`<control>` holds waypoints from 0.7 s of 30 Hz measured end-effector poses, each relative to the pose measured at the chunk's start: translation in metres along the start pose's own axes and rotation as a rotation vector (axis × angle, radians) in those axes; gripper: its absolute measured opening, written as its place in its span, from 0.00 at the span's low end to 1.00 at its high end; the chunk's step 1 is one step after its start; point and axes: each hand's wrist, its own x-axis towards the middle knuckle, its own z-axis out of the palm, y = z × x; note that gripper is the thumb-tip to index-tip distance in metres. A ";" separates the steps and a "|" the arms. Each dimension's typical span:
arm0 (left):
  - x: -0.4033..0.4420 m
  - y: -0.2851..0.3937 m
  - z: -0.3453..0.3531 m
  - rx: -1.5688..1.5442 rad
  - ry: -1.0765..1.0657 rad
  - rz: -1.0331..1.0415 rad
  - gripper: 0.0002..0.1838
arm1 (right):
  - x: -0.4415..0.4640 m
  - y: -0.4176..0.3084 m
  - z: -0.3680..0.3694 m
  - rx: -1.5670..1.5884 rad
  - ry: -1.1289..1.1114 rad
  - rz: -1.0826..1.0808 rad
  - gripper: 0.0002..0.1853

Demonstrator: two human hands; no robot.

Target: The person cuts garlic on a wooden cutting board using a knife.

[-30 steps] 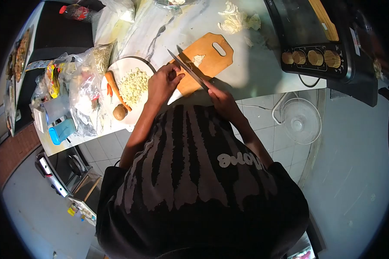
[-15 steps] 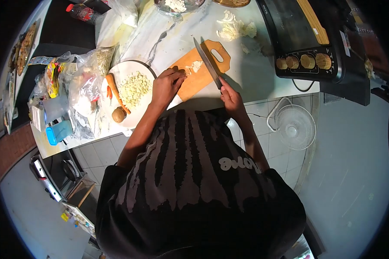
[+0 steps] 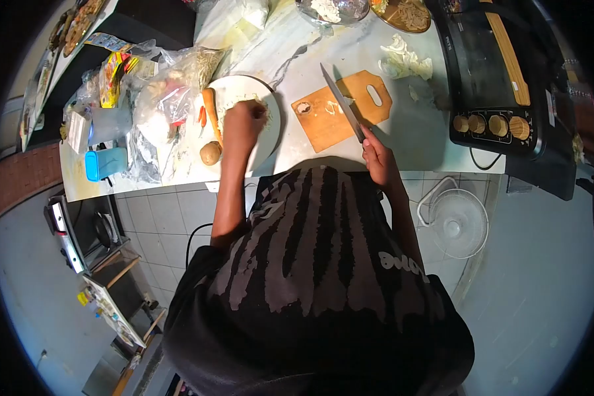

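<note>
Above the white plate (image 3: 268, 142) my left hand (image 3: 244, 125) has its fingers bunched downward, and anything in them is hidden. It covers most of the finely chopped pale vegetable (image 3: 230, 99) there. A carrot (image 3: 210, 109), red chillies (image 3: 202, 116) and a round brown vegetable (image 3: 210, 153) lie at the plate's left side. My right hand (image 3: 379, 160) grips a kitchen knife (image 3: 340, 99) by its handle. Its blade slants over the wooden cutting board (image 3: 320, 132), where small pale scraps (image 3: 332, 107) lie.
Pale leaves (image 3: 404, 59) lie beyond the board. A black toaster oven (image 3: 488, 122) stands at the right. Plastic bags (image 3: 178, 79) and a blue container (image 3: 105, 164) crowd the left. Bowls (image 3: 332, 12) sit at the back, and a fan (image 3: 453, 224) is on the floor.
My left hand has gone from the board to over the plate. Fewer pale pieces lie on the board. The knife stays in my right hand, and the view has shifted.
</note>
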 end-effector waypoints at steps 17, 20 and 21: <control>0.013 0.043 0.088 0.020 -0.097 0.572 0.08 | -0.019 0.002 -0.018 -0.084 0.083 0.049 0.23; 0.014 0.039 0.093 0.046 -0.076 0.598 0.07 | -0.024 0.003 -0.013 -0.091 0.068 0.106 0.23; 0.012 0.040 0.091 0.043 -0.082 0.600 0.07 | -0.025 0.001 -0.010 -0.121 0.053 0.127 0.23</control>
